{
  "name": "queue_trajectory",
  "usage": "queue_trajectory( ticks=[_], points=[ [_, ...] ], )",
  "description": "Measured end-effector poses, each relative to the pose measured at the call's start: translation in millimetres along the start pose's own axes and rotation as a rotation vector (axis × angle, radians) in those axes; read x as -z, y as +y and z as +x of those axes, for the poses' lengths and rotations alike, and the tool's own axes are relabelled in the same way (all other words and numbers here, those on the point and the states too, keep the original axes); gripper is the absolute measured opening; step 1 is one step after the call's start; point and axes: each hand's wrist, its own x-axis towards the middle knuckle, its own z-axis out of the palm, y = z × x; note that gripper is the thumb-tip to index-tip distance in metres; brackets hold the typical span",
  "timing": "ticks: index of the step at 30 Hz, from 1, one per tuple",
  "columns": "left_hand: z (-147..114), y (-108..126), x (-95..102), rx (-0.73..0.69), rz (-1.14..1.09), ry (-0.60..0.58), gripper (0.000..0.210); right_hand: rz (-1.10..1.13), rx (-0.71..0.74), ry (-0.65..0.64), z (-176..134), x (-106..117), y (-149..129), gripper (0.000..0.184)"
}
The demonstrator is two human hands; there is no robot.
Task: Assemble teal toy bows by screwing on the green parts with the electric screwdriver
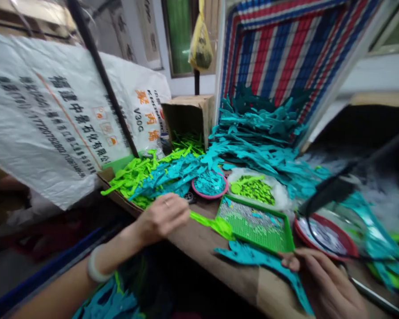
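My left hand (168, 215), with a ring on a finger and a pale bangle on the wrist, is closed at the table's front edge. Its fingers are on the thin end of a lime-green plastic piece (221, 227), whose wide end reaches the green tray. Thumb and fingers of my right hand (326, 277) pinch a long, curved teal plastic piece (256, 256) lying along the front of the table. The green tray (266, 241), just behind both pieces, holds many small silvery parts and a few teal bits. Part of the right hand is blurred.
Teal pieces (259, 150) heap up against a striped cloth (286, 48); lime-green pieces (133, 177) pile at left. A pink-rimmed bowl (210, 197), a plastic bag of green parts (279, 188) and a red bowl (350, 241) stand around the tray. A dark thin arm crosses the right.
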Motion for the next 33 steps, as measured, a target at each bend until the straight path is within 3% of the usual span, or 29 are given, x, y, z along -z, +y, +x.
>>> queue_trajectory(
  ticks=[1,2,4,8,11,14,16,18,21,24,26,28,30,33],
  points=[
    [9,29,-13.8,-0.159,-0.097,-0.071,0.028,0.093,-0.073,0.02,-2,-12,-12,0.029],
    [18,53,-24.4,-0.237,-0.19,-0.084,0.028,0.103,-0.137,-0.067,-4,-23,-22,0.027],
    [34,85,-36.8,-0.313,-0.331,-0.102,0.027,0.043,-0.139,-0.052,-8,-39,-32,0.029],
    [47,96,-50.2,-0.341,-0.508,-0.077,0.022,-0.089,-0.089,0.201,-20,-44,-30,0.028],
    [34,103,-82.2,-0.163,-0.576,-0.008,0.017,-0.029,-0.174,0.314,-34,-46,-28,0.025],
    [24,141,-134.5,0.15,-0.675,0.216,0.029,-0.001,-0.201,0.463,-40,-66,-29,0.024],
    [25,181,-166.1,0.29,-0.779,0.393,0.039,0.026,-0.195,0.457,-37,-84,-27,0.024],
    [29,219,-187.0,0.355,-0.853,0.476,0.035,0.057,-0.206,0.413,-31,-99,-23,0.023],
    [15,248,-202.4,0.452,-0.867,0.49,0.039,0.05,-0.213,0.322,-29,-108,-23,0.02],
    [-36,235,-220.2,0.431,-0.812,0.386,0.053,0.023,-0.181,0.3,-42,-106,-31,0.021],
    [-74,212,-237.0,0.114,-0.802,0.156,0.059,0.025,-0.177,0.377,-57,-101,-35,0.025],
    [-94,190,-249.5,-0.267,-0.833,-0.099,0.053,0.02,-0.215,0.466,-69,-93,-36,0.028],
    [-90,178,-252.2,-0.421,-0.838,-0.384,0.054,0.017,-0.285,0.539,-75,-82,-33,0.032],
    [-58,181,-245.9,-0.377,-0.797,-0.668,0.069,0.096,-0.343,0.549,-67,-65,-27,0.033]
  ],
)
